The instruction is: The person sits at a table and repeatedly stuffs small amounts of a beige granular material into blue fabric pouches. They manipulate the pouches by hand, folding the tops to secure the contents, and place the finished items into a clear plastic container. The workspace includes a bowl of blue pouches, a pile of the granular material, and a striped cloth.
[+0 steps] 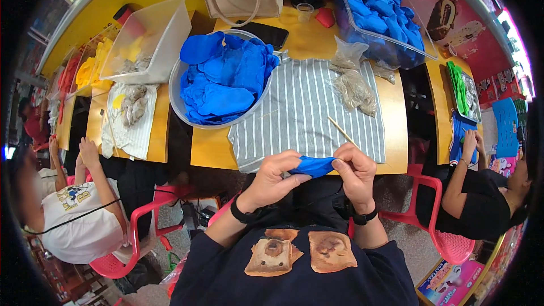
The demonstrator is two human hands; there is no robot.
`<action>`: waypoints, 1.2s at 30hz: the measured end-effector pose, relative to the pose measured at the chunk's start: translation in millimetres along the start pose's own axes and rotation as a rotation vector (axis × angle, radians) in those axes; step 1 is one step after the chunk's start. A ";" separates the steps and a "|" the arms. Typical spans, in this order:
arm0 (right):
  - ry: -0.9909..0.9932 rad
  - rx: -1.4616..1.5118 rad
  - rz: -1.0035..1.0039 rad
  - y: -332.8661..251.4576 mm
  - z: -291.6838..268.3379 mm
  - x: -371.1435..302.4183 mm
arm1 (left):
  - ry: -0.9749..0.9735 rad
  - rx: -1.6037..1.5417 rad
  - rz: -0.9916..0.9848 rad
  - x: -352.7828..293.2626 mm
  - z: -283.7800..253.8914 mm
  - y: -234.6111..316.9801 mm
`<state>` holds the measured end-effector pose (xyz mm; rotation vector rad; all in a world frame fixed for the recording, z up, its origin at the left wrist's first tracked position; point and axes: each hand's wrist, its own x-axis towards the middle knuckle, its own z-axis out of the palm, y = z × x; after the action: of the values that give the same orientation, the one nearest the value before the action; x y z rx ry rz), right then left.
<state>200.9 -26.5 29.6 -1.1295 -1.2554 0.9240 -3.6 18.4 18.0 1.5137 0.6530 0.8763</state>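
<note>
Blue fabric piece [315, 166] is held at the striped cloth's [300, 116] near edge, pinched between left hand [272, 178] and right hand [357, 171]. Even fingertip pressure should keep it steady, clear of the thin stick [341, 130] lying on that cloth.
</note>
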 end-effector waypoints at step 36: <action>-0.210 -0.853 -0.329 -23.1 -33.8 -14.4 | 0.160 -0.553 -0.164 10.4 -3.8 -14.6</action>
<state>231.2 -50.0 49.9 -1.4187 -2.0332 0.2353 0.2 30.9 5.2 0.8901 0.5794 0.9607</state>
